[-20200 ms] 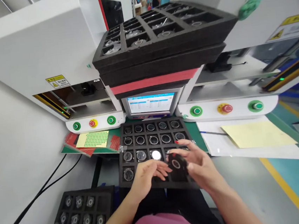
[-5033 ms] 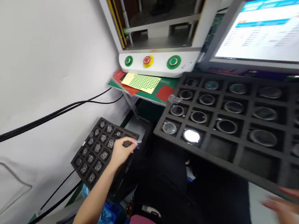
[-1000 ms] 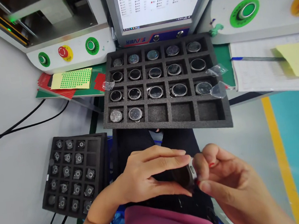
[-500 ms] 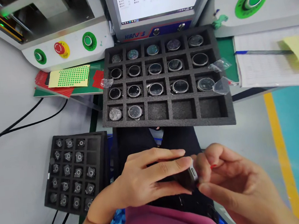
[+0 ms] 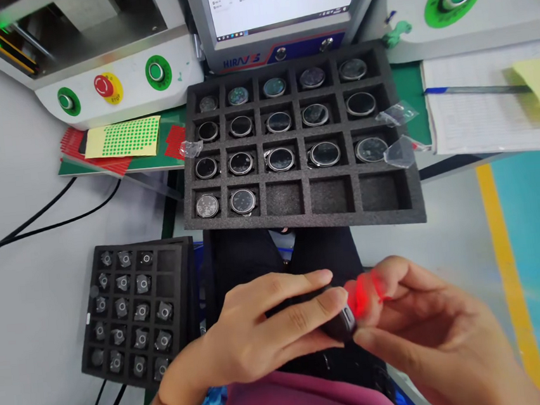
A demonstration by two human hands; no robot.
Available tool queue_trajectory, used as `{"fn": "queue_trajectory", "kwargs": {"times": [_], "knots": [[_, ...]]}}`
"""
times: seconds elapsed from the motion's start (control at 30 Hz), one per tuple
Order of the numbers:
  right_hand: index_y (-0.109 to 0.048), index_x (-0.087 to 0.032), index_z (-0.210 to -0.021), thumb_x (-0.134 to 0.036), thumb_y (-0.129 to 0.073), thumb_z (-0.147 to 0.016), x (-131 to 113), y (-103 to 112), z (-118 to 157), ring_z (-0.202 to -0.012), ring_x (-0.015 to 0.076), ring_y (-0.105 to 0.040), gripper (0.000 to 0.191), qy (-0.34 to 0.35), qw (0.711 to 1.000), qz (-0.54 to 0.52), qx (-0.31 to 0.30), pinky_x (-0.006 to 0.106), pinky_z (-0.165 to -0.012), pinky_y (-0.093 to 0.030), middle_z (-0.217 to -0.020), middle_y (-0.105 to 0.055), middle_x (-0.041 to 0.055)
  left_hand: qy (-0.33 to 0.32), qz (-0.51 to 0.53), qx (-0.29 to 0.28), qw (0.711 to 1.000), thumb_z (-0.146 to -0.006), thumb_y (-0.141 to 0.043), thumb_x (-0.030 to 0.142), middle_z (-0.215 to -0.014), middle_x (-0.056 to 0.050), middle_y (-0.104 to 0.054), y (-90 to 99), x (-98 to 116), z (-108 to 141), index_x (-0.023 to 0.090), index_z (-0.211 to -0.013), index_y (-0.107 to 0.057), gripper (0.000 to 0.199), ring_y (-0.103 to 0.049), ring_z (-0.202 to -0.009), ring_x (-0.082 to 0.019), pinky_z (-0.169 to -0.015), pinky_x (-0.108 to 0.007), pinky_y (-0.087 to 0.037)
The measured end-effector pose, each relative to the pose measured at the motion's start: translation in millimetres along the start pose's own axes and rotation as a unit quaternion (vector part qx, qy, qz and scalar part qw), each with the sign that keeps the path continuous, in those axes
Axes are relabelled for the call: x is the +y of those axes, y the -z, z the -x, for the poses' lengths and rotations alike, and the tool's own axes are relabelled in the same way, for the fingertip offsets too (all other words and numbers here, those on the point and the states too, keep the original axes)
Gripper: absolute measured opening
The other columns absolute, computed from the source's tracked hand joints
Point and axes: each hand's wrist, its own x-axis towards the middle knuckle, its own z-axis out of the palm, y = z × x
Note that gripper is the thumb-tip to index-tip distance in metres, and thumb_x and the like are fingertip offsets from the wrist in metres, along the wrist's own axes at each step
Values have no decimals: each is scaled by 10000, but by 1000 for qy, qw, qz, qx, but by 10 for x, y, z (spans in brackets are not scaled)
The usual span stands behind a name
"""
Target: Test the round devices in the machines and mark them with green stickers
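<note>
Left hand [image 5: 259,337] and right hand [image 5: 421,334] — each grip closed on 1 small dark part [image 5: 338,324], pinched between their fingertips above the lap, near the foam tray [image 5: 300,222] of round pieces — a red glow marks 1 right fingertip.

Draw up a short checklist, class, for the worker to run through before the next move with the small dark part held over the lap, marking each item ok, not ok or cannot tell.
1. Part held by both hands: ok. Left hand and right hand both pinch the dark part.
2. Free cell in the big foam tray: ok. Three cells of its near row are bare.
3. Free cell in the small tray: ok. Its right column has bare cells.
4. Part's face undamaged: cannot tell; fingers cover it.
5. Loose plastic scraps off the tray: not ok. They lie on its right edge.
</note>
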Motion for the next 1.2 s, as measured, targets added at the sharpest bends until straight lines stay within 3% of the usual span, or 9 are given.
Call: {"fn": "queue_trajectory", "kwargs": {"times": [0.13, 0.23, 0.37, 0.53, 0.67, 0.77, 0.9, 1.0, 1.2], "knots": [[-570, -247, -785, -153, -849, -670, 17, -20, 11, -603, 72, -599, 317, -27, 998, -62, 13, 119, -565, -517, -650, -600, -55, -7, 10, 10, 1000, -846, -690, 163, -1150, -129, -655, 21, 36, 12, 66, -1135, -622, 313, -647, -1052, -159, -908, -235, -566], [-573, -284, -922, -240, -922, -564, 91, -19, -7, -672, 99, -588, 501, -48, 996, -75, -4, 161, -592, -525, -779, -587, -38, -16, 58, 8, 998, -846, -691, 185, -1099, -129, -676, 48, 59, -14, 78, -1099, -619, 284, -664, -1031, -165, -888, -237, -579], [-546, -319, -1142, -433, -962, -393, 223, -124, -34, -1091, 230, -577, 864, -11, 994, -88, -71, 332, -959, -503, -1223, -545, 37, -8, 204, -34, 978, -860, -682, 258, -1055, -85, -717, 4, 65, -58, 149, -1097, -612, 271, -716, -926, -147, -838, -192, -581], [-538, -339, -1065, -421, -914, -548, 294, -353, -10, -1204, 273, -542, 644, 5, 973, -202, -110, 466, -1031, -454, -1165, -593, 13, 44, 345, 34, 937, -809, -692, 445, -993, 4, -747, -159, 32, -33, 327, -1292, -567, 513, -732, -860, -157, -873, -267, -572], [-561, -319, -1067, -377, -855, -668, 290, -376, -7, -1205, 266, -545, 498, 8, 973, -215, -87, 459, -1001, -481, -1187, -580, 30, 67, 376, 44, 923, -675, -807, 425, -1033, -26, -738, -215, -24, 28, 339, -1304, -582, 673, -715, -899, -169, -888, -286, -567], [-566, -323, -1090, -383, -839, -694, 271, -339, -4, -1173, 257, -573, 485, 7, 980, -185, -73, 436, -962, -512, -1179, -592, 39, 101, 452, 19, 886, -682, -822, 378, -1081, -67, -727, -234, -54, 54, 310, -1288, -608, 646, -704, -953, -205, -841, -303, -590], [-554, -329, -1165, -435, -785, -747, 215, -295, 35, -1102, 260, -619, 489, 66, 988, -135, -40, 347, -779, -594, -1191, -617, 80, 189, 548, 6, 815, -899, -616, 390, -1042, -91, -733, -235, -23, 52, 255, -1278, -625, 403, -729, -829, -207, -644, -283, -613], [-562, -336, -1136, -298, -691, -858, 184, -294, 53, -1070, 203, -638, 309, 99, 993, -64, 5, 307, -814, -584, -1106, -670, 48, 219, 481, 14, 849, -976, -478, 376, -846, -88, -739, -203, 55, 34, 159, -1147, -694, 351, -707, -669, -169, -569, -245, -573], [-562, -320, -1046, -191, -655, -885, 223, -374, 21, -935, 146, -682, 227, 147, 986, -29, 75, 262, -812, -583, -950, -711, -18, 207, 253, 36, 944, -935, -554, 327, -598, -7, -621, -212, 183, 21, 121, -848, -661, 247, -520, -477, -85, -431, -185, -401]]}}
